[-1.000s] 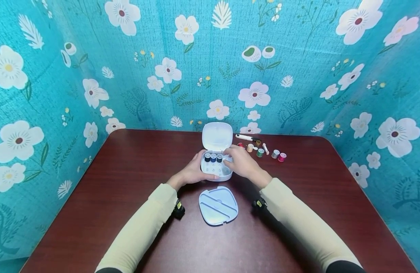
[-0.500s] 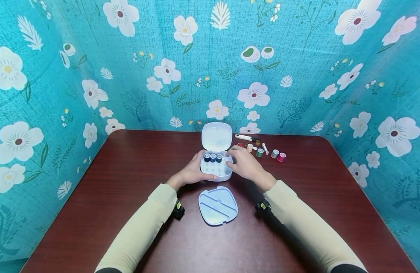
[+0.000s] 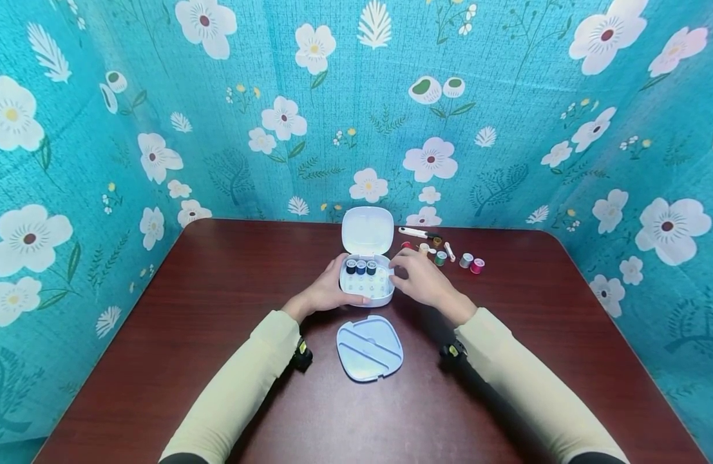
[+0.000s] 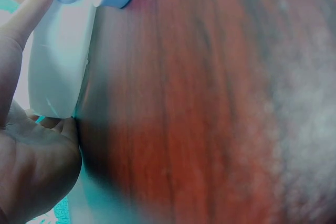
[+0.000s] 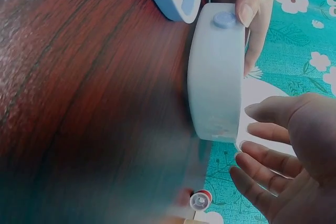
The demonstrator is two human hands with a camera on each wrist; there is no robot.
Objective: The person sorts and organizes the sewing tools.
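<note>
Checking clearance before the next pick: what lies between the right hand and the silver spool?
In the head view, the tan spool and green spool lie between the right hand and the silver spool, on the table.

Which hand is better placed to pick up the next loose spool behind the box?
Probably the right hand: it is free, fingers relaxed, beside the loose spools on that side. The left hand grips the open box, steadying it, farther from them.
</note>
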